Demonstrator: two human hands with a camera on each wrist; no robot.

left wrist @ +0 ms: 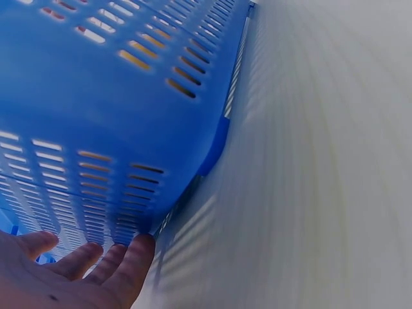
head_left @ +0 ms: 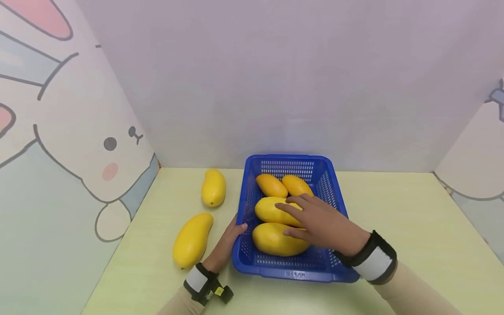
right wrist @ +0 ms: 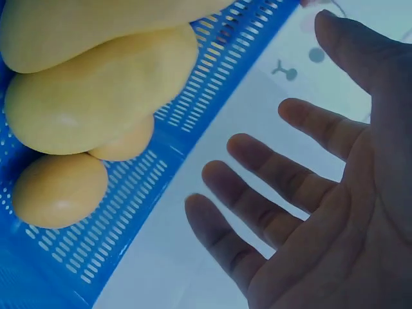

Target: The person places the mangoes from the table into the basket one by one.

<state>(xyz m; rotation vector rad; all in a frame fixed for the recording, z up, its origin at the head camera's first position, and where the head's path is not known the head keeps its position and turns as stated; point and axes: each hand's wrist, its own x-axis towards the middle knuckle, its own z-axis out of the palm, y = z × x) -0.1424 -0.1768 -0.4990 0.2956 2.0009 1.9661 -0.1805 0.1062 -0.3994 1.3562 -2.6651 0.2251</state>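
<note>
Blue basket (head_left: 271, 272), on a pale table (head_left: 409, 236), with four yellow mangoes inside: the near large mango (head_left: 275, 240) and the second large mango (head_left: 271, 211) lie crosswise side by side; beyond them lie the left small mango (head_left: 271, 185) and the right small mango (head_left: 296, 186). The right hand (head_left: 320, 221) is spread over the large pair, fingers parted and grasping nothing; the right wrist view shows a gap between fingers and fruit. From the head view, this hand hides the right ends of both. The left hand (head_left: 226, 243) holds the basket's left side, thumb over the rim, fingers extended along the outer perforated wall. Left of the basket, two further mangoes rest on the table: the far loose mango (head_left: 214, 188) and the near loose mango (head_left: 192, 241), the latter just beside the left forearm. Each wrist bears a black strap (head_left: 372, 261). Behind stands a plain lilac backdrop (head_left: 291, 87); at left, a rabbit-printed panel (head_left: 71, 131).
</note>
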